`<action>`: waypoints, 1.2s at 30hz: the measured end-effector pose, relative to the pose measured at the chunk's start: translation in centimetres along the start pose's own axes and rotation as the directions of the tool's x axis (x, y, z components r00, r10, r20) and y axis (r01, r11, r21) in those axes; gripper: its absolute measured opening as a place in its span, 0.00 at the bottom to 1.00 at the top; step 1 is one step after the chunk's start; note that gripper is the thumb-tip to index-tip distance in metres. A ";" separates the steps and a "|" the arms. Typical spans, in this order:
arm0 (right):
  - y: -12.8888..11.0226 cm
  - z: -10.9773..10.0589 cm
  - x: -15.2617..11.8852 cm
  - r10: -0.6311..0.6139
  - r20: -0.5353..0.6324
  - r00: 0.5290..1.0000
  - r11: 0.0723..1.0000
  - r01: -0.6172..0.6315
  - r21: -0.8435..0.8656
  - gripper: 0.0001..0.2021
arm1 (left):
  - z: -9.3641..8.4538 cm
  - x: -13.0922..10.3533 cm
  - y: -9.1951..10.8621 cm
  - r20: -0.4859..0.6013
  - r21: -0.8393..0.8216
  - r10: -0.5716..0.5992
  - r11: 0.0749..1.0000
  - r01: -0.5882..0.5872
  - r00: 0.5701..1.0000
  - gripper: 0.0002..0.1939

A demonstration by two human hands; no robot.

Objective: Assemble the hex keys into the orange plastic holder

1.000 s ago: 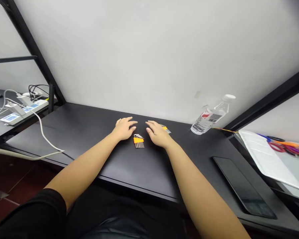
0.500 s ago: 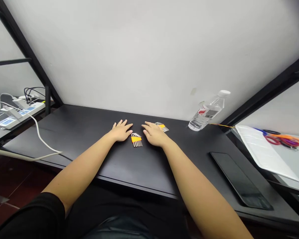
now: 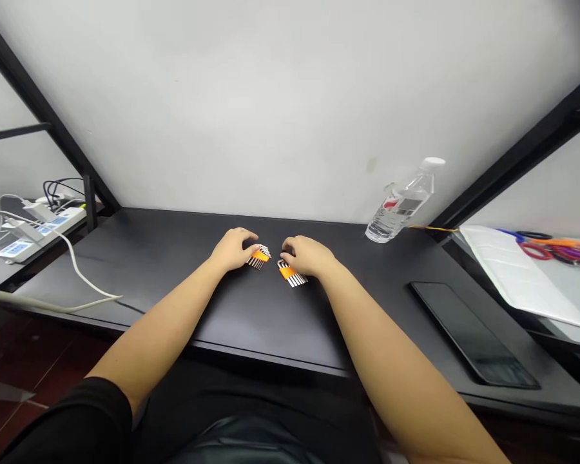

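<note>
Since the earlier head view, the left orange plastic holder of silver metal L-keys (image 3: 260, 256) had turned, and its right-hand match (image 3: 292, 274) had come nearer me on the black counter (image 3: 251, 316). Left grip (image 3: 232, 249) and right grip (image 3: 310, 256) curled at them; whether clenched, I couldn't tell.

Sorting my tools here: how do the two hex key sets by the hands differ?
The left set points its straight ends lower-left; the right set points them lower-right. The left set lies slightly farther back than the right set. Both have orange holders and metal keys.
</note>
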State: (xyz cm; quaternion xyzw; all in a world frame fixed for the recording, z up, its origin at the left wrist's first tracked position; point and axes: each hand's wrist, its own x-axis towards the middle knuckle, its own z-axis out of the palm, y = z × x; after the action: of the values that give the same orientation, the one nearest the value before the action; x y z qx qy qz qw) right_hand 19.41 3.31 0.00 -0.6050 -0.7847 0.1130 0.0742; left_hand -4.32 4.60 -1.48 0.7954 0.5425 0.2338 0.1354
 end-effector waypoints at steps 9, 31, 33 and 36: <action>0.5 -0.6 -0.4 -0.064 0.034 0.997 0.994 0.061 0.086 0.07 | 1.5 -2.2 6.1 0.224 0.108 0.137 0.980 -0.165 0.965 0.25; 1.9 -0.5 0.0 -0.397 0.091 0.913 0.874 0.346 0.340 0.14 | 1.1 -2.1 5.3 0.194 0.057 0.037 0.997 -0.049 0.980 0.20; 2.0 -0.4 0.1 -0.410 0.069 0.909 0.845 0.350 0.404 0.16 | 1.0 -1.9 4.9 0.175 -0.055 0.007 0.998 0.003 0.984 0.18; 1.7 -0.4 0.1 -0.333 -0.012 0.943 0.799 0.289 0.528 0.20 | 1.1 -1.8 4.3 0.175 -0.411 -0.025 0.906 0.096 0.984 0.19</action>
State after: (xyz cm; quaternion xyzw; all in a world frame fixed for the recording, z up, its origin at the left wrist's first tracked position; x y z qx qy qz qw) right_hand 21.03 3.84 -0.09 -0.4199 -0.8151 0.3324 0.2212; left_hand -0.83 1.37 -0.80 0.7472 0.4914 0.2734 0.3543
